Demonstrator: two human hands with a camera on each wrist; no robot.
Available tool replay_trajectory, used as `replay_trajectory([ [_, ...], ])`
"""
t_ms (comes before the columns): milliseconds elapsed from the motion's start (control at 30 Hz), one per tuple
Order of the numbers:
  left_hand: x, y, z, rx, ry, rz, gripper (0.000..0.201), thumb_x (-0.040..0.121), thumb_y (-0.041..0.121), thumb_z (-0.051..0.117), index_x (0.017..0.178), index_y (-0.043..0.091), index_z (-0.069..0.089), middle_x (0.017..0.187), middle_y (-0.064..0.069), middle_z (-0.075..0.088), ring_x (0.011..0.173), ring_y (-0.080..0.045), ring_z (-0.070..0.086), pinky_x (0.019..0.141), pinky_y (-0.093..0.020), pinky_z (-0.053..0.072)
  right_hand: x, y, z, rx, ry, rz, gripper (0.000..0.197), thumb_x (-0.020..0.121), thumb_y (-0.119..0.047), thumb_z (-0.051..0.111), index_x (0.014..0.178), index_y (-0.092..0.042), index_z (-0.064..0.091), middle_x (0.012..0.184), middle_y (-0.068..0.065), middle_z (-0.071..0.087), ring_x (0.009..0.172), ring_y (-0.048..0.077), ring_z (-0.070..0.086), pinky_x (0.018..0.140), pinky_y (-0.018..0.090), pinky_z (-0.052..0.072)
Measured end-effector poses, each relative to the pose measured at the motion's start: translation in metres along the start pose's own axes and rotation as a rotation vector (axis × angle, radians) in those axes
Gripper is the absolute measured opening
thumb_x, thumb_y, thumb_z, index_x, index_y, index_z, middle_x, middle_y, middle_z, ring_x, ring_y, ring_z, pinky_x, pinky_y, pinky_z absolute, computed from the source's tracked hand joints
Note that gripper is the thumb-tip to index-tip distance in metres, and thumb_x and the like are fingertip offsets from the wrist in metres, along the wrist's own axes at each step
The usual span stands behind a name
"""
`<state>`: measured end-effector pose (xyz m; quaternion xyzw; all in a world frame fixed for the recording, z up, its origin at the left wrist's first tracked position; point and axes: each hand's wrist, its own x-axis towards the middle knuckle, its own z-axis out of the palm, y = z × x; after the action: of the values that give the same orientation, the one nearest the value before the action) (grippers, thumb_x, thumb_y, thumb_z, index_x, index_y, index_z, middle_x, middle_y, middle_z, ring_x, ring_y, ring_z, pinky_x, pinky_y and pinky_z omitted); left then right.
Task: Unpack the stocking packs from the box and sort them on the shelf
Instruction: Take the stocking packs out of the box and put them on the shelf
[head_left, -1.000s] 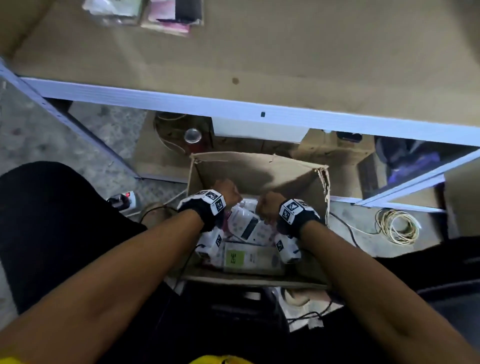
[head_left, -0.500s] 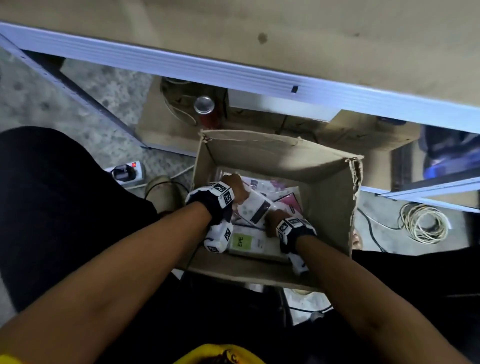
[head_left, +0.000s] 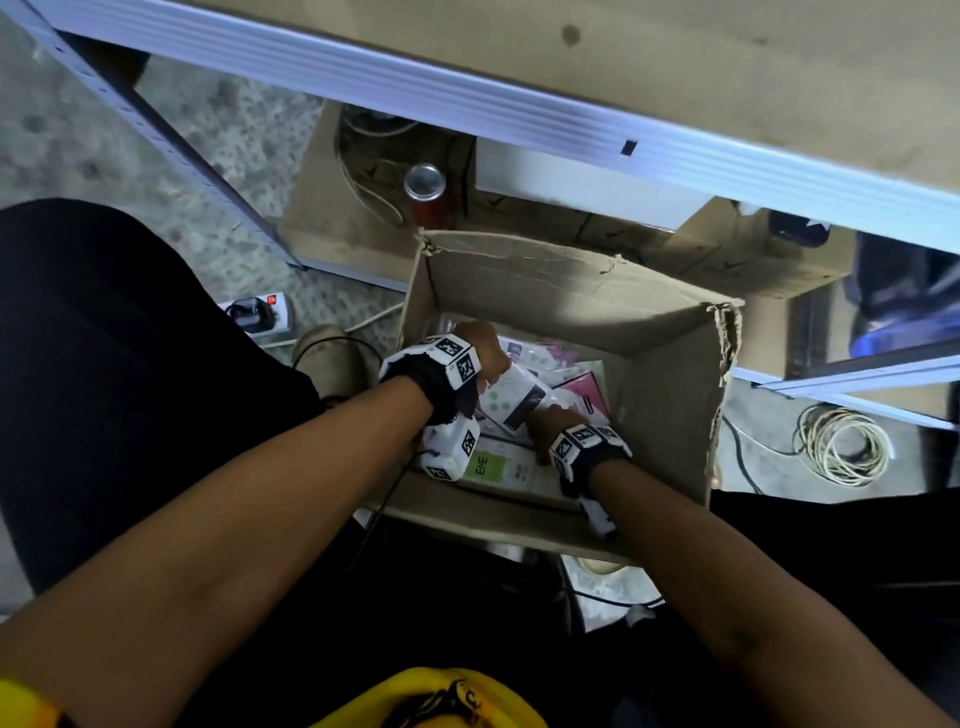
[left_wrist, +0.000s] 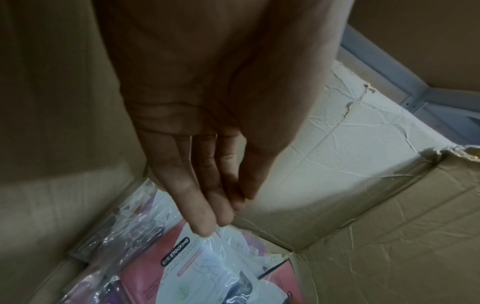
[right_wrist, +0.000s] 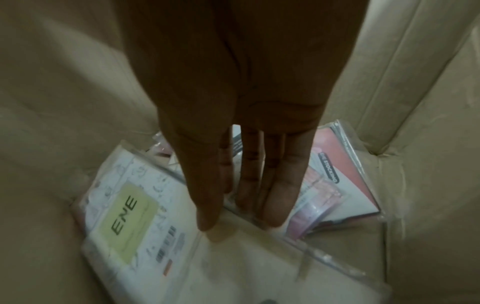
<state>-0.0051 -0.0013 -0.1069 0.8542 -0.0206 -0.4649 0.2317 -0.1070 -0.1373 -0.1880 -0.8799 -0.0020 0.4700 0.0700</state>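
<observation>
An open cardboard box (head_left: 571, 291) stands on the floor under the shelf rail (head_left: 519, 109). Several stocking packs lie inside it. Both hands are down in the box. A white pack (head_left: 511, 402) (right_wrist: 233, 267) stands tilted between them. My left hand (head_left: 485, 353) (left_wrist: 223, 216) has straight fingers whose tips touch the pack's upper plastic corner (left_wrist: 218, 234). My right hand (head_left: 548, 418) (right_wrist: 239, 222) pinches its lower edge between thumb and fingers. A pack with a green ENE label (head_left: 498, 465) (right_wrist: 124, 216) lies flat below. Pink packs (head_left: 584, 392) (left_wrist: 145, 265) (right_wrist: 350, 181) lie further in.
A power strip (head_left: 257, 314) with a lit switch lies on the floor left of the box. A drink can (head_left: 425, 182) stands on cardboard behind it. A coiled cable (head_left: 841, 444) lies to the right. A metal shelf upright (head_left: 156, 140) runs at the upper left.
The head has leaned in closer over the box. Both hands have gone deeper inside, and the right hand has slid down to the white pack's near edge.
</observation>
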Motion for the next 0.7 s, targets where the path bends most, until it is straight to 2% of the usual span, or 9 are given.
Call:
replay_trajectory([
  [67,-0.003,0.000,-0.001,0.025,0.010,0.007,0.027,0.093,0.020,0.060,0.094,0.000,0.078,0.095,-0.016,0.076,0.087,-0.031,0.074,0.081,-0.038,0.060,0.001,-0.003,0.003,-0.043,-0.024,-0.022,0.040,0.093,-0.016,0.060,0.133,-0.011,0.055,0.134,0.015,0.057,0.123,0.032,0.055,0.102,0.041,0.047],
  [167,-0.004,0.000,-0.002,0.052,0.034,0.013,0.026,0.094,0.018,0.061,0.100,-0.002,0.076,0.103,-0.018,0.075,0.095,-0.031,0.071,0.087,-0.038,0.058,-0.002,-0.006,0.006,-0.131,-0.056,-0.044,0.064,0.084,-0.014,0.074,0.142,-0.011,0.046,0.144,0.013,0.049,0.134,0.029,0.046,0.112,0.040,0.038],
  [267,-0.004,-0.001,-0.002,0.093,0.056,0.014,0.030,0.095,0.020,0.060,0.106,-0.004,0.073,0.109,-0.019,0.072,0.101,-0.032,0.069,0.092,-0.039,0.055,-0.004,-0.007,0.005,-0.097,-0.018,-0.102,0.049,0.088,-0.018,0.070,0.134,-0.009,0.054,0.136,0.015,0.056,0.125,0.031,0.054,0.105,0.040,0.045],
  [500,-0.001,-0.001,0.001,0.159,0.059,0.020,0.030,0.094,0.023,0.061,0.104,-0.002,0.073,0.107,-0.019,0.073,0.099,-0.033,0.069,0.090,-0.040,0.056,-0.011,-0.007,-0.002,-0.084,-0.060,-0.169,0.044,0.080,-0.022,0.079,0.119,-0.008,0.064,0.129,0.013,0.060,0.119,0.030,0.058,0.098,0.037,0.048],
  [600,0.000,0.002,0.003,0.159,0.052,0.016,0.026,0.090,0.019,0.062,0.101,-0.002,0.073,0.103,-0.019,0.073,0.096,-0.035,0.070,0.088,-0.042,0.058,-0.017,-0.007,-0.003,-0.140,-0.064,-0.199,0.041,0.081,-0.022,0.078,0.115,-0.006,0.066,0.126,0.016,0.061,0.116,0.032,0.060,0.095,0.038,0.050],
  [700,0.001,0.007,0.010,0.222,0.039,0.026,0.022,0.087,0.013,0.063,0.099,-0.001,0.075,0.101,-0.016,0.075,0.095,-0.031,0.072,0.087,-0.040,0.059,-0.021,-0.008,-0.007,-0.166,-0.070,-0.197,0.041,0.078,-0.018,0.080,0.114,-0.004,0.066,0.125,0.017,0.061,0.115,0.032,0.060,0.094,0.039,0.052],
])
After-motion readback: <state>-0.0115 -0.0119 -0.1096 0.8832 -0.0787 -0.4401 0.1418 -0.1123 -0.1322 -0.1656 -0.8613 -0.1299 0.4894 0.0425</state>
